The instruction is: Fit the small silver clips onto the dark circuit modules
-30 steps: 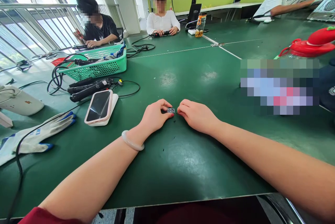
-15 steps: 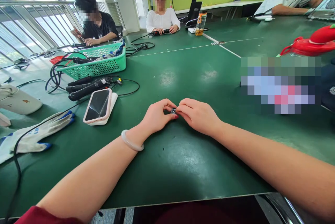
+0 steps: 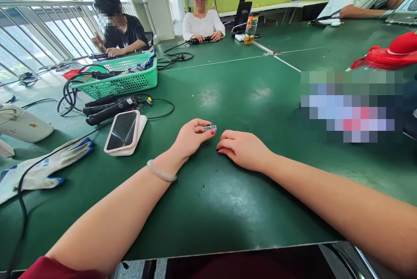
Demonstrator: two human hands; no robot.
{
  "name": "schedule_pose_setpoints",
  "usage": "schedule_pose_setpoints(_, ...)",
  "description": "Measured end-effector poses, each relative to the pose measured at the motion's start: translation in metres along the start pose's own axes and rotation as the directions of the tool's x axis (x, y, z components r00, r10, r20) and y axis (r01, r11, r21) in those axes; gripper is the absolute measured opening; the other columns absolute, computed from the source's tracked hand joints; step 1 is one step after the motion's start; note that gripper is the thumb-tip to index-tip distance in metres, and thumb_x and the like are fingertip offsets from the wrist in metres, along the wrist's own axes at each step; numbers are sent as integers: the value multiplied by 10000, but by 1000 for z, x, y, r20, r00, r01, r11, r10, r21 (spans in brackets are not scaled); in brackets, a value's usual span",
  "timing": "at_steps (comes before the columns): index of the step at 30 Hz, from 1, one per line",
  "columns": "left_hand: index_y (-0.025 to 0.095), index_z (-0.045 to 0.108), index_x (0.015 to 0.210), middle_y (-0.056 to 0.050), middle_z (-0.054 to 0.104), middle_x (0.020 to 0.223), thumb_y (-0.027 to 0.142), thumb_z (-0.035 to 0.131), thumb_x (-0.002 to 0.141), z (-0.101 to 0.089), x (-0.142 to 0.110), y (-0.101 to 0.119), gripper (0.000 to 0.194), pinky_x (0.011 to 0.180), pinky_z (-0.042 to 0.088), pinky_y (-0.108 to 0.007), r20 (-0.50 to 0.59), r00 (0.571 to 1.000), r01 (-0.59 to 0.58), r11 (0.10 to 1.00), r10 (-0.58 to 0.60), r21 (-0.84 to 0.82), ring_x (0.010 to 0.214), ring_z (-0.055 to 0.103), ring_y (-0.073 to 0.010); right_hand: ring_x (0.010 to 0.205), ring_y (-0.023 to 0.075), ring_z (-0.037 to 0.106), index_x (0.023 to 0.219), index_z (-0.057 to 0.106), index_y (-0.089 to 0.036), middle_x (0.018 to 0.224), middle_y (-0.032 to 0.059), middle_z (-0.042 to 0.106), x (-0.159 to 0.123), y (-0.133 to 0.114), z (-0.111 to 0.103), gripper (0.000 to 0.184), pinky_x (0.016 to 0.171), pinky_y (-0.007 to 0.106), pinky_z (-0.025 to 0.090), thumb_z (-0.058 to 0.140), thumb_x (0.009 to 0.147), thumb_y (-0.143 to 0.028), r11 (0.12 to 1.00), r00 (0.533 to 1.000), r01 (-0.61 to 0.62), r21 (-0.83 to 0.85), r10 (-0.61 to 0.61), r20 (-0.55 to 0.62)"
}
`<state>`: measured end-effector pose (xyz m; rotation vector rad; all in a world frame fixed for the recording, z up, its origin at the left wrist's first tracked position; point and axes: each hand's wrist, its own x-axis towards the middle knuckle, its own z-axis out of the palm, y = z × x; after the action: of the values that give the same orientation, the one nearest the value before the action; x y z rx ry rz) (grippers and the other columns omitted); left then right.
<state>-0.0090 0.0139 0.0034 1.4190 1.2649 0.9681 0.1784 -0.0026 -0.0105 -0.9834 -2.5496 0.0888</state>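
Note:
Between the thumb and fingers of my left hand [image 3: 192, 137] is a small silver-and-black patterned piece [image 3: 210, 127]; its exact kind is too small to make out. The hand is closed in a pinch just above the green table [image 3: 247, 200], a pale bangle [image 3: 161, 172] round its wrist. Just to the right, my right hand [image 3: 244, 148] rests low at the tabletop with its fingers curled in. It is apart from the piece, and nothing shows in its fingers.
Left of my hands lie a phone [image 3: 123, 130] on a white box, black handheld tools [image 3: 110, 109] with cables, and a white-and-blue glove [image 3: 48, 164]. Behind them is a green basket [image 3: 127, 82]. A red-lidded item [image 3: 387, 57] stands right. Several people sit around the table.
My right hand has let go of the small patterned piece and come away slightly lower. My left hand has moved a little up and left with the piece, which is now more exposed.

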Motion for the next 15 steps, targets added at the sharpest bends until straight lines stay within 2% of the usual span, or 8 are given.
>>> schedule_pose_setpoints(3,143,594,899,-48,710,805,306,723,672,0,0,2,307,832,468,-321,6,1000,17,994,-16,-110,802,648,-147,732,130,590,822,687,-208,847,16,631,0,0,0,195,655,259,425,515,899,-257,1000,999,-17,16,17,30)
schedule_pose_setpoints(9,159,595,893,-17,676,764,318,732,657,1,0,-4,317,741,465,-302,34,998,-54,992,50,114,719,617,-133,792,148,605,884,668,-207,884,23,642,0,-3,-3,158,690,268,437,531,892,-286,998,997,-6,65,1,78)
schedule_pose_setpoints(15,176,586,860,0,678,777,297,741,633,0,1,-6,300,688,452,-276,18,997,-72,977,69,202,698,610,-125,728,147,594,808,650,-198,800,17,653,1,-3,-3,153,672,269,440,535,887,-262,997,995,-21,80,13,98)
